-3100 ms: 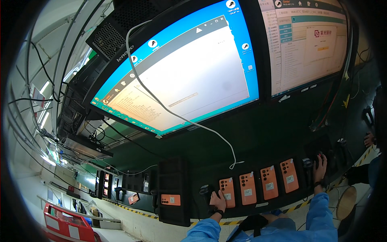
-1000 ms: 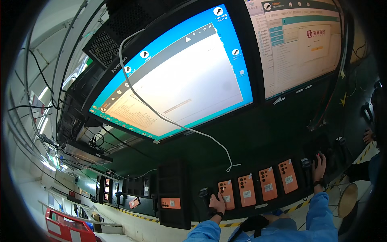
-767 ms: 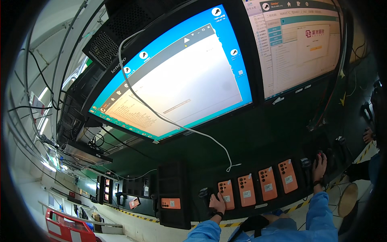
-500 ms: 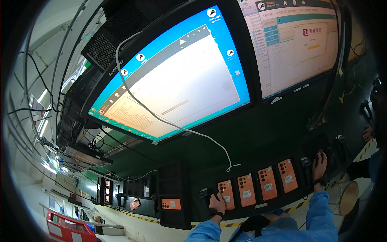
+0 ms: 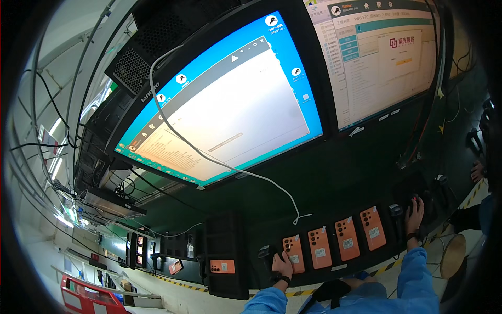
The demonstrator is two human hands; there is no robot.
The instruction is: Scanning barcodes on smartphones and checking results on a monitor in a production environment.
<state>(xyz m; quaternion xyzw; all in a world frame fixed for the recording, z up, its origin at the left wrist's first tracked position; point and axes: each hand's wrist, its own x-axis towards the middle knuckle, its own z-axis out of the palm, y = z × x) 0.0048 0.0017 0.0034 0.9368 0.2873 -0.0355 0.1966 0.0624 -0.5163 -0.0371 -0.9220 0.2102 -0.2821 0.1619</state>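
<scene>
Four orange phones lie in a row on the dark bench, backs up, each with a white label; the leftmost phone [image 5: 294, 255] is beside my left hand [image 5: 282, 267]. That hand is closed around the handle of a black handheld scanner [image 5: 265, 253], its thumb side close to the phone's edge. To the right of the rightmost phone [image 5: 373, 228], my right hand [image 5: 414, 216] rests with bent fingers over a small dark thing with a red spot near the fingertips. My hand hides most of it, so its kind is unclear.
Another black scanner [image 5: 396, 213] stands left of my right hand. A black tray [image 5: 226, 285] at left holds one orange phone [image 5: 222, 266]. Two monitors stand behind, a left monitor [image 5: 230, 115] and a right monitor [image 5: 384, 63]. A white cable [image 5: 261, 176] hangs across. Another person's hand [image 5: 477, 171] shows far right.
The view has shifted very slightly. Both hands and the phones stay in place, and no grip visibly changes.
</scene>
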